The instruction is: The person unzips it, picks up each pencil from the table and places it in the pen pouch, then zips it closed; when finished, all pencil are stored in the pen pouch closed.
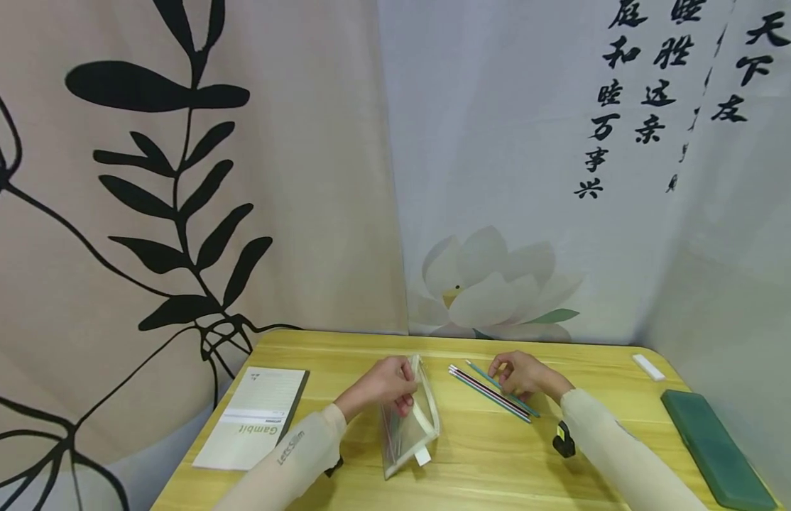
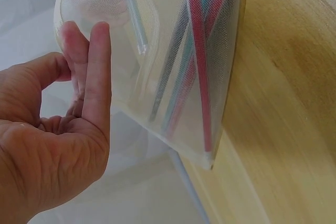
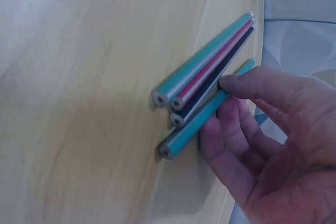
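Note:
My left hand [image 1: 385, 383] pinches the upper edge of a whitish mesh pouch [image 2: 142, 82], holding it upright on the table. Through the mesh, several pencils [image 2: 197, 66] show, among them red, teal and dark ones. Over to the right, my right hand [image 1: 525, 372] pinches a teal pencil [image 3: 197, 127] between thumb and fingers. Beside it, three more pencils lie together on the wood: a teal pencil [image 3: 202, 59], a pink pencil [image 3: 212, 61] and a dark navy pencil [image 3: 215, 74]. Their flat ends show the lead cores.
A notepad [image 1: 251, 419] lies at the table's left side. Along the right edge rests a green case [image 1: 718, 447], with a small white block [image 1: 648, 367] behind it. A printed curtain [image 1: 319, 177] hangs right behind the wooden table [image 1: 485, 468].

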Motion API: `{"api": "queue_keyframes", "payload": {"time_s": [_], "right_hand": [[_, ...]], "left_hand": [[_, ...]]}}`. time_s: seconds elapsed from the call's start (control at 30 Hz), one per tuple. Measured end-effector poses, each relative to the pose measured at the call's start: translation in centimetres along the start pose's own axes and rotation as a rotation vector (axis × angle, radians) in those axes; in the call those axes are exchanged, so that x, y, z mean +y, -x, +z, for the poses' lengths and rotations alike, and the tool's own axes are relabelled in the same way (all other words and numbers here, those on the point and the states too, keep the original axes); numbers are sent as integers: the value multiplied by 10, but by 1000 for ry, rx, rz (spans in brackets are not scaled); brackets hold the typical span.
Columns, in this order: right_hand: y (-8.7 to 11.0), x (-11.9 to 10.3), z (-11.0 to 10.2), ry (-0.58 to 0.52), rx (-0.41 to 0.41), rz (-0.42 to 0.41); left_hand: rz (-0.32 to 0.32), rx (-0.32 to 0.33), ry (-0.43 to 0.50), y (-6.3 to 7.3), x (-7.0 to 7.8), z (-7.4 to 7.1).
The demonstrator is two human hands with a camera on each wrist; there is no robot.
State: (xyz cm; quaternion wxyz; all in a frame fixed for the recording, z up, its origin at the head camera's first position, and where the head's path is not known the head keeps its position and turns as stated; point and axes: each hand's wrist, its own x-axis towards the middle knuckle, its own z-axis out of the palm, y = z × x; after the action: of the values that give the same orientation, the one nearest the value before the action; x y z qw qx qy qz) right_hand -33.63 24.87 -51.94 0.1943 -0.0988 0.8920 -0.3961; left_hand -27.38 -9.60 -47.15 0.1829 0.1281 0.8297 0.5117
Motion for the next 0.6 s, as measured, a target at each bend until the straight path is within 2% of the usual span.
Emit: {"api": "queue_keyframes", "payload": {"time_s": [0.2,0.43,0.6], "right_hand": [[1,1,1,-16,26,7],[-1,0,0,19,15,-23],[0,-8,-2,35,63,-23]], "left_hand": [[-5,-1,-2,-1,-1,-1],[-4,-2,-5,-2,-2,-5],[-6,-8,-6,-2,-1,-7]]}}
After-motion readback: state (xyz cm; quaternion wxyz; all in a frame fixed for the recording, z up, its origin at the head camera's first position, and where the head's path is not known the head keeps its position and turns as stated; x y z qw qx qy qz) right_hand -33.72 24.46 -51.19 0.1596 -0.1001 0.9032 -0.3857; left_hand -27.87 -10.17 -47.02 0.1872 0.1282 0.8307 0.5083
